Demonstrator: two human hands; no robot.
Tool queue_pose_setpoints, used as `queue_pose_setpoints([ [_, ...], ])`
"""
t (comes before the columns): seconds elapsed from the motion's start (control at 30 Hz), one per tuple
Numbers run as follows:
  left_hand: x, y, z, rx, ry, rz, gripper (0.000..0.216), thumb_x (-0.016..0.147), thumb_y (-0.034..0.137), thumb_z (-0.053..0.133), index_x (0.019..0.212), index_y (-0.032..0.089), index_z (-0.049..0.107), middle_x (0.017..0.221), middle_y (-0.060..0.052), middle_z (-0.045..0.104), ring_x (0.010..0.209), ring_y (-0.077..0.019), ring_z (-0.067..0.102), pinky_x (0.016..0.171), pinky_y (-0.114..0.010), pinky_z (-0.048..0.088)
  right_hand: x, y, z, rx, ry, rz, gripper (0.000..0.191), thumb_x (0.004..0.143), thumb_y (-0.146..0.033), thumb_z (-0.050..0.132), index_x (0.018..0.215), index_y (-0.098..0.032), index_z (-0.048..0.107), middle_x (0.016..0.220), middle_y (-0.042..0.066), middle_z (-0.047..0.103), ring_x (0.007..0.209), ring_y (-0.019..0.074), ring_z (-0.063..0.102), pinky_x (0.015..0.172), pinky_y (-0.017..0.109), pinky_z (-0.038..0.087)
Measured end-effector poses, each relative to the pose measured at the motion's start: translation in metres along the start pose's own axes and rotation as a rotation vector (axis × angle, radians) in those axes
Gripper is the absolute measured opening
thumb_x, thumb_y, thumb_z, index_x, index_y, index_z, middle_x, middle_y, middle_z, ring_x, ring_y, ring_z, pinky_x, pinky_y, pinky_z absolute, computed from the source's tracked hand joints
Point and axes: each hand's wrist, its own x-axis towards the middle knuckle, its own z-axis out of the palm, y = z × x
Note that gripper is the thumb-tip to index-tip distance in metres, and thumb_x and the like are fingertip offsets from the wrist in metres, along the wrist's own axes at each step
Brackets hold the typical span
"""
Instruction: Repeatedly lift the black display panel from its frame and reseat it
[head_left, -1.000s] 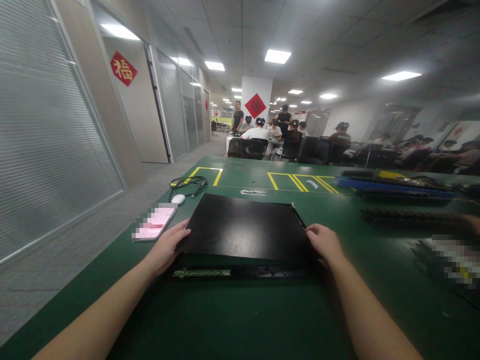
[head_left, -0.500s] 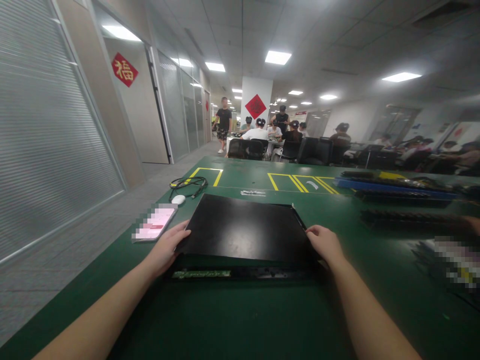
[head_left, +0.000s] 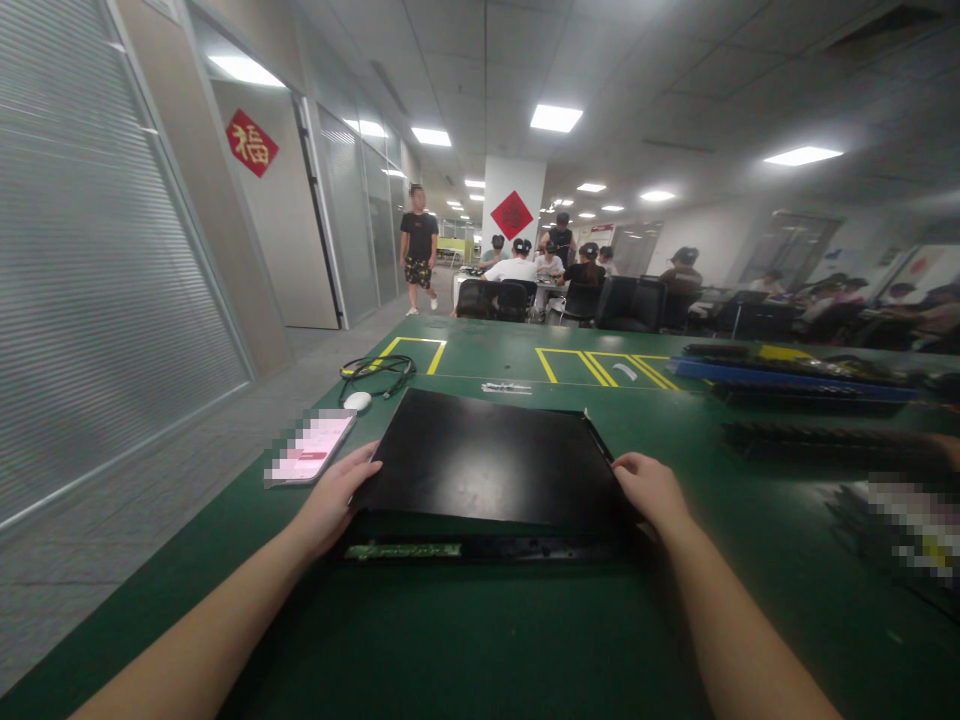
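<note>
A flat black display panel (head_left: pixel 487 460) with a dull sheen is tilted above the green table, its near edge lowest. My left hand (head_left: pixel 336 495) grips its left edge, thumb on top and the other fingers partly hidden. At the right edge, my right hand (head_left: pixel 654 492) pinches the panel near its corner. Beneath the near edge lies a dark strip-like frame (head_left: pixel 555 549), with a green circuit board (head_left: pixel 405 550) along its left part. Whether panel and frame are joined cannot be made out. A thin rim shows along the panel's far right side.
Left of the panel lie a phone (head_left: pixel 311 447), a white round object (head_left: pixel 358 401) and a coiled black cable (head_left: pixel 379 370). Yellow tape outlines (head_left: pixel 600 367) mark the far table. Dark strips and a blue tray (head_left: pixel 795 380) sit at right. Several people work behind; one person (head_left: pixel 419 245) walks.
Both hands and the panel hold nearly the same place. In the background, the walking person has come nearer and shifted left.
</note>
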Motion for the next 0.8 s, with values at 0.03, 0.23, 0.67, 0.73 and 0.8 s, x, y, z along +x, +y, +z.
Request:
queue_pose_setpoints([
  [0.03, 0.0004, -0.0005, -0.0002, -0.004, -0.004, 0.007, 0.042, 0.073, 0.025, 0.067, 0.114, 0.016, 0.072, 0.109, -0.011, 0.077, 0.102, -0.0303, 0.071, 0.080, -0.033, 0.057, 0.0000, -0.0002, -0.0002, -0.010, -0.001, -0.002, 0.026, 0.081, -0.029, 0.051, 0.089, -0.024, 0.076, 0.090, 0.005, 0.075, 0.081, 0.0204, 0.066, 0.065, 0.027, 0.042],
  [0.23, 0.0005, 0.0000, -0.0007, -0.007, 0.001, 0.008, 0.045, 0.071, 0.026, 0.069, 0.115, 0.015, 0.072, 0.107, -0.011, 0.078, 0.102, -0.0307, 0.071, 0.080, -0.033, 0.057, -0.0001, -0.0013, -0.0009, -0.017, -0.002, -0.012, 0.026, 0.080, -0.029, 0.052, 0.088, -0.024, 0.076, 0.089, 0.005, 0.074, 0.081, 0.0201, 0.065, 0.066, 0.027, 0.042],
  [0.67, -0.0003, 0.0015, -0.0004, -0.024, -0.001, -0.005, 0.047, 0.073, 0.023, 0.068, 0.119, 0.015, 0.070, 0.108, -0.010, 0.078, 0.097, -0.0287, 0.073, 0.076, -0.031, 0.057, 0.0023, 0.0022, 0.0006, 0.009, 0.010, -0.045, 0.022, 0.079, -0.025, 0.055, 0.086, -0.024, 0.076, 0.089, 0.004, 0.075, 0.081, 0.0191, 0.066, 0.068, 0.026, 0.043],
  [0.73, -0.0013, 0.0035, 0.0009, -0.034, 0.011, -0.011, 0.048, 0.072, 0.023, 0.069, 0.119, 0.015, 0.070, 0.109, -0.010, 0.077, 0.099, -0.0285, 0.072, 0.076, -0.029, 0.057, 0.0024, 0.0024, 0.0007, 0.010, 0.012, -0.042, 0.022, 0.079, -0.025, 0.055, 0.086, -0.024, 0.076, 0.089, 0.004, 0.075, 0.081, 0.0191, 0.066, 0.068, 0.026, 0.043],
  [0.8, -0.0018, 0.0046, 0.0012, -0.041, 0.002, -0.015, 0.049, 0.072, 0.024, 0.071, 0.120, 0.015, 0.070, 0.109, -0.011, 0.077, 0.101, -0.0285, 0.072, 0.076, -0.029, 0.057, 0.0025, 0.0026, 0.0009, 0.000, 0.015, -0.040, 0.022, 0.079, -0.026, 0.055, 0.086, -0.024, 0.076, 0.089, 0.004, 0.075, 0.080, 0.0191, 0.066, 0.068, 0.026, 0.043],
])
